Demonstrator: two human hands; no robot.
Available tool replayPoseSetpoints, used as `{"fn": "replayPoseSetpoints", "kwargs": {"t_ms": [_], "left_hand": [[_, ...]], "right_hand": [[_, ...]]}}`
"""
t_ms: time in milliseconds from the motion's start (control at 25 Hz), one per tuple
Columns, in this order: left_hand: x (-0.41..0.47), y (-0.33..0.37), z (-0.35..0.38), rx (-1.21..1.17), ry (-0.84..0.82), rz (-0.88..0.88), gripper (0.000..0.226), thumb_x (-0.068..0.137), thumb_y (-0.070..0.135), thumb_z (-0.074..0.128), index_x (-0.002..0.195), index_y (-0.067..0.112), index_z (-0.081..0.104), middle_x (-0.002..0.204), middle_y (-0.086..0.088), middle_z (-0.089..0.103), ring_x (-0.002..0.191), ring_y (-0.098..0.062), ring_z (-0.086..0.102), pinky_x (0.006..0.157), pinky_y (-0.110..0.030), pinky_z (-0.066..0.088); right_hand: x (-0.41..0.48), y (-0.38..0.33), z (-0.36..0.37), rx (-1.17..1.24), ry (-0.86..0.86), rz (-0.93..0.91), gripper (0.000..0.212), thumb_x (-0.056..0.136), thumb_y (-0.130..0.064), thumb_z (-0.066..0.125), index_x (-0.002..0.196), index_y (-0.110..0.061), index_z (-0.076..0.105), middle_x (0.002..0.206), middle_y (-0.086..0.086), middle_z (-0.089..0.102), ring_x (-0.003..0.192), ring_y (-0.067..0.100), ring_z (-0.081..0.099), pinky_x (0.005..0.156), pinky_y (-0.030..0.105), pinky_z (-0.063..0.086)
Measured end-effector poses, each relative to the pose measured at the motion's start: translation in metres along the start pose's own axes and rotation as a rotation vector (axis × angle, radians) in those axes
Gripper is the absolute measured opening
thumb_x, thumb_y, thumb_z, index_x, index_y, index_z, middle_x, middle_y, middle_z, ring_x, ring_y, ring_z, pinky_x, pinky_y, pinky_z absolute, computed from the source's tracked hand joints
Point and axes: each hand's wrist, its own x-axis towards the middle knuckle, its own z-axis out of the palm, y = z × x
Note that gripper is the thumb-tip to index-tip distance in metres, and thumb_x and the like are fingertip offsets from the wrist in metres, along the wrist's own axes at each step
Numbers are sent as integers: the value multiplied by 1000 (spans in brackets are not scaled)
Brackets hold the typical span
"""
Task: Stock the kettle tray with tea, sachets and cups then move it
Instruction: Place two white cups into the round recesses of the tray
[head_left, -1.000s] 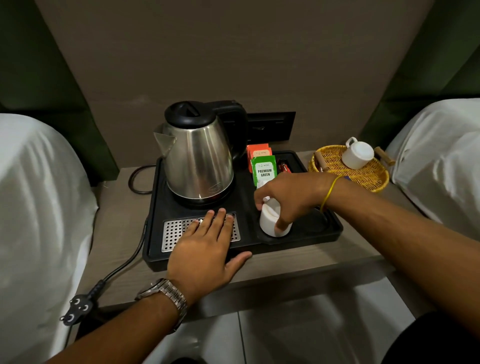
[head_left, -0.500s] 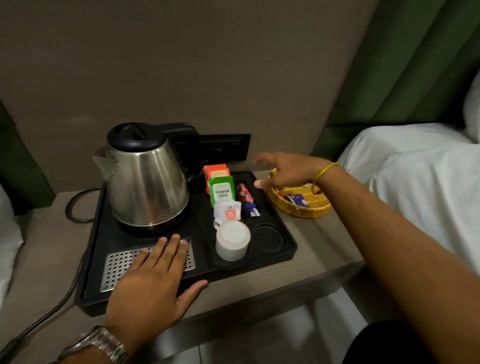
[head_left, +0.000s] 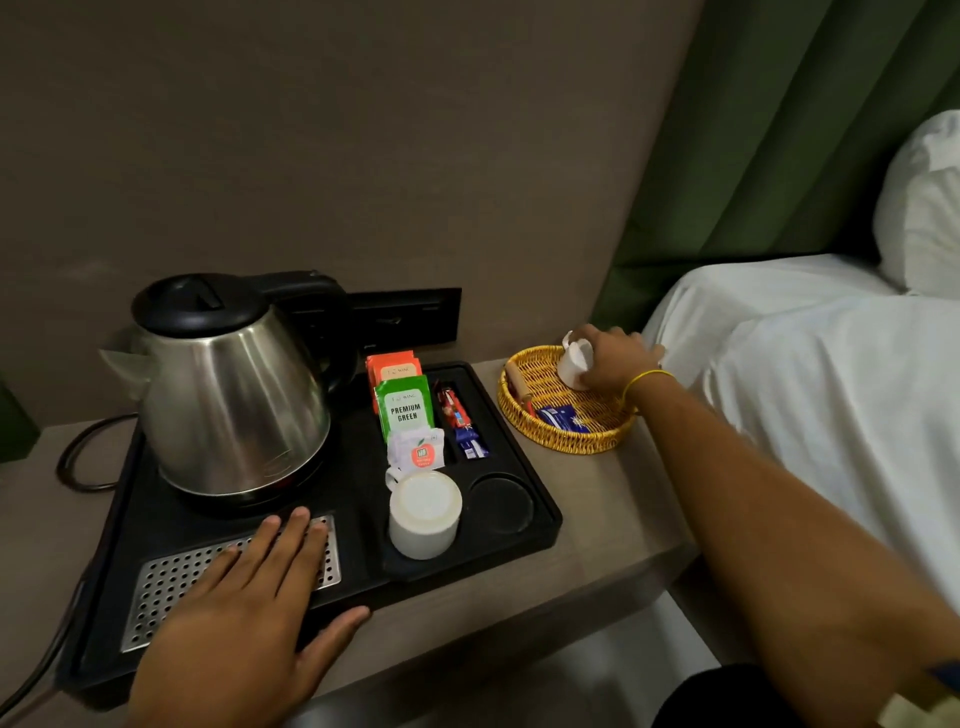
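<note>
A black kettle tray (head_left: 540, 499) sits on the bedside table and carries a steel kettle (head_left: 234, 400). Green and orange tea bags (head_left: 404, 408), a white sachet (head_left: 418, 451) and red and blue sachets (head_left: 464, 423) stand in its slots. One white cup (head_left: 424, 514) rests upside down in the left round recess; the right recess (head_left: 501, 504) holds nothing. My left hand (head_left: 244, 608) lies flat and open on the tray's metal grille. My right hand (head_left: 615, 361) grips a second white cup (head_left: 571, 364) inside the yellow wicker basket (head_left: 561, 431).
The wicker basket also holds a blue sachet (head_left: 563, 418) and a wooden-handled item (head_left: 519, 384). A white bed (head_left: 810, 374) lies close on the right. The kettle's cord (head_left: 78, 457) loops behind the tray on the left. A black socket panel (head_left: 410, 314) sits on the wall.
My right hand let go of the first cup in the tray, moved right to the basket and closed on the second cup. The view swung to the right. My left hand stayed put.
</note>
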Motion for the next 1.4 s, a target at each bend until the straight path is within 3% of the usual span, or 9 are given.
{"fn": "replayPoseSetpoints", "kwargs": {"t_ms": [80,200,320,440,520,680,960,1080,1400], "left_hand": [[-2,0,3,-33,12,-3,91,82,75,40,132,4,67,140,-17,65,123,-35,67,96,-53,55],[-2,-1,5,-52,19,-4,92,82,76,40,135,4,65,142,-17,63,126,-35,65,99,-53,53],[-1,-2,8,-55,19,1,92,83,77,40,135,5,65,143,-16,63,127,-34,65,100,-52,53],[-4,-3,13,-70,37,0,91,85,77,42,139,7,62,147,-14,59,132,-32,62,104,-51,50],[-5,-3,17,-65,36,5,91,88,78,40,143,8,58,150,-14,57,135,-31,58,108,-50,48],[-5,-6,19,-32,31,11,92,90,81,35,147,11,53,152,-12,55,138,-27,56,109,-47,48],[-5,-5,20,-11,53,12,90,92,80,36,148,11,52,151,-13,56,137,-29,57,109,-47,49],[-4,-6,20,1,62,15,90,92,80,36,148,11,52,151,-13,57,137,-29,57,108,-47,49],[-4,-6,26,-6,100,28,89,93,79,36,148,11,50,151,-13,56,138,-30,57,109,-47,48]], "right_hand": [[1,-3,0,-56,39,9,75,72,-47,77,140,-44,46,139,11,56,135,42,45,110,72,27],[0,-8,-10,-8,14,46,72,72,-47,74,140,-42,49,141,12,53,133,43,48,110,71,27],[-8,-9,-33,97,-14,0,69,74,-42,72,140,-34,53,139,15,51,122,42,56,104,61,46],[-20,-13,-68,76,-85,-121,57,76,-36,75,129,-19,64,125,16,65,101,36,66,80,43,61],[-29,-22,-88,52,-228,-122,50,75,-30,78,121,-15,66,114,19,69,88,36,71,73,46,63],[-58,-55,-95,60,-567,-124,49,80,-19,80,126,-21,63,116,19,64,95,42,70,70,45,64],[-100,-107,-60,44,-827,-345,54,82,-18,80,132,-31,63,129,11,61,109,37,68,72,40,65],[-109,-118,-51,24,-844,-399,54,81,-17,82,129,-29,61,124,11,62,108,36,69,77,42,66],[-124,-116,-39,-58,-780,-480,60,75,-24,89,120,-29,50,111,-1,52,99,24,63,66,28,63]]}}
